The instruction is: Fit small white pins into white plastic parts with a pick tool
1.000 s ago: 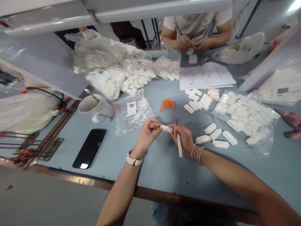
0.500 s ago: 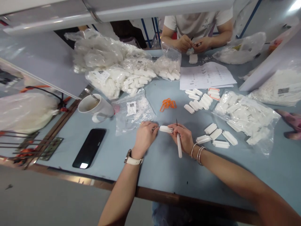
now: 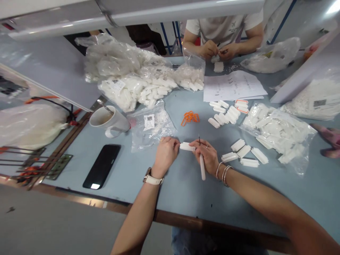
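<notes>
A small oblong white plastic piece [image 3: 187,146] is held level just above the table between my two hands. My left hand [image 3: 168,153] is closed, its thumb and fingertips pressed at the left end of the piece; anything smaller in that pinch is hidden. My right hand [image 3: 207,156] grips the other end with thumb and finger. That hand also holds a slim tool [image 3: 202,166] with a white handle and a thin dark tip pointing away from me. Beyond the hands lies a heap of orange rectangular frames [image 3: 190,118]. Loose white pieces [image 3: 244,151] rest right of my right hand.
Left stand a mug [image 3: 110,122] with a spoon and a black phone [image 3: 101,166]. Clear bags of white parts [image 3: 132,88] fill the back left; another bag [image 3: 278,131] lies right. Printed sheets [image 3: 233,86] lie before a co-worker's hands [image 3: 219,50].
My left fingertips have come up against the left end of the white piece, closing a small gap. The piece shows a different side, as if turned slightly.
</notes>
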A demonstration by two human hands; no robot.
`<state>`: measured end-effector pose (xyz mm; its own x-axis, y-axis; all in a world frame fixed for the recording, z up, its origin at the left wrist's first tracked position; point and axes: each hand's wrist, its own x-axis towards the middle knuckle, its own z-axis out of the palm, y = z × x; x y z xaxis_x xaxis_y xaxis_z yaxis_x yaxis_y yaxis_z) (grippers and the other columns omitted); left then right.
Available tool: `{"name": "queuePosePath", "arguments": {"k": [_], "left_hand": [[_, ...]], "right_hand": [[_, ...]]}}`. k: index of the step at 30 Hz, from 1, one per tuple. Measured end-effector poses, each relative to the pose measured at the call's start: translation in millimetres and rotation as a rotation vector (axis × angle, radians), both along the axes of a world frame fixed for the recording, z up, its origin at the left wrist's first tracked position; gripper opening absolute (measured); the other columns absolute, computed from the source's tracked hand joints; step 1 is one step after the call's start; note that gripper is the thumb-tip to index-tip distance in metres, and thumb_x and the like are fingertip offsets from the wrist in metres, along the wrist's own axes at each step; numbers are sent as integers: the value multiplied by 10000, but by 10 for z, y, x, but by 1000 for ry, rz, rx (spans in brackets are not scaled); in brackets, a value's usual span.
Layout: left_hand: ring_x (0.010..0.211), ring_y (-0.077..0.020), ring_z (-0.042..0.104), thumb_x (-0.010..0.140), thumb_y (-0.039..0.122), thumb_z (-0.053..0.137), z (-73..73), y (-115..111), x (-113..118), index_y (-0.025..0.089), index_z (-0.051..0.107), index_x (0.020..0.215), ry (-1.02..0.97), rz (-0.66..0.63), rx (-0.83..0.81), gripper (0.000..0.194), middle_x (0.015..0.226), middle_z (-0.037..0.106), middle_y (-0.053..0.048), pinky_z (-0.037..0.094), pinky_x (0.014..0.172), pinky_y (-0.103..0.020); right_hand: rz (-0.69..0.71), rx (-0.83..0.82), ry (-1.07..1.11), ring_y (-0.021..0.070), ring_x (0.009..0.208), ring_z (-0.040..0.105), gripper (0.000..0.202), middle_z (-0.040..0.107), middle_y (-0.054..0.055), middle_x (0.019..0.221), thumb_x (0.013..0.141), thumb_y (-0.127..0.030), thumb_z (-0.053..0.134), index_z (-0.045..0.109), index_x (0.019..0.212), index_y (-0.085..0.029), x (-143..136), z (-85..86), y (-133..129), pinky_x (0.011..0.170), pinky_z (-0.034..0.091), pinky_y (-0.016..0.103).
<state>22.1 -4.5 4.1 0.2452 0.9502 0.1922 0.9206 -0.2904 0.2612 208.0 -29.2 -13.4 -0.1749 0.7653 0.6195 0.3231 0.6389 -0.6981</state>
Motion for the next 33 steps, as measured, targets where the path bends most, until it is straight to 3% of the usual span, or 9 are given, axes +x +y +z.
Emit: {"name": "queuePosePath", "arguments": {"k": [5, 9, 12, 17, 22, 33], "left_hand": [[698, -200, 553, 825, 191, 479, 71, 4, -4, 177, 598, 736, -279, 72, -53, 149, 716, 634, -51, 436, 729, -346], [541, -130, 488, 823, 318, 512, 185, -13, -26, 178, 582, 771, -673, 130, -250, 165, 623, 574, 5, 389, 540, -257], [514, -110, 452, 811, 359, 546, 233, -29, -15, 178, 586, 791, -831, 90, -347, 187, 610, 547, 17, 361, 502, -238], [764, -166, 560, 817, 295, 559, 207, -30, 44, 190, 629, 791, -762, -91, -204, 129, 885, 618, -64, 454, 677, -299], [988, -218, 564, 840, 258, 550, 127, -21, 70, 200, 643, 830, -641, -137, -56, 110, 1022, 598, -87, 448, 897, -387], [1025, -221, 548, 854, 243, 539, 77, -30, 92, 194, 625, 837, -549, -143, 26, 101, 1049, 592, -84, 429, 934, -402]], "right_hand": [[-64, -127, 51, 166, 843, 649, 171, 692, 7, 795, 803, -108, 528, 595, 738, -251, -34, 21, 31, 730, 536, 266], [-98, -234, 99, 156, 817, 651, 204, 707, 16, 861, 791, -135, 553, 486, 627, -236, -60, 9, 46, 724, 525, 259], [-103, -286, 157, 156, 811, 651, 243, 710, 24, 869, 790, -171, 571, 425, 606, -232, -67, 20, 47, 734, 517, 266], [-93, -406, 217, 149, 758, 648, 259, 716, 36, 884, 775, -246, 613, 402, 627, -230, -52, 39, 43, 715, 504, 262], [-65, -510, 250, 143, 737, 641, 274, 722, 40, 914, 744, -264, 641, 390, 637, -230, -42, 29, 37, 695, 496, 249], [-78, -524, 234, 145, 717, 648, 282, 729, 47, 915, 730, -288, 647, 389, 630, -231, -41, 35, 34, 679, 507, 250]]}}
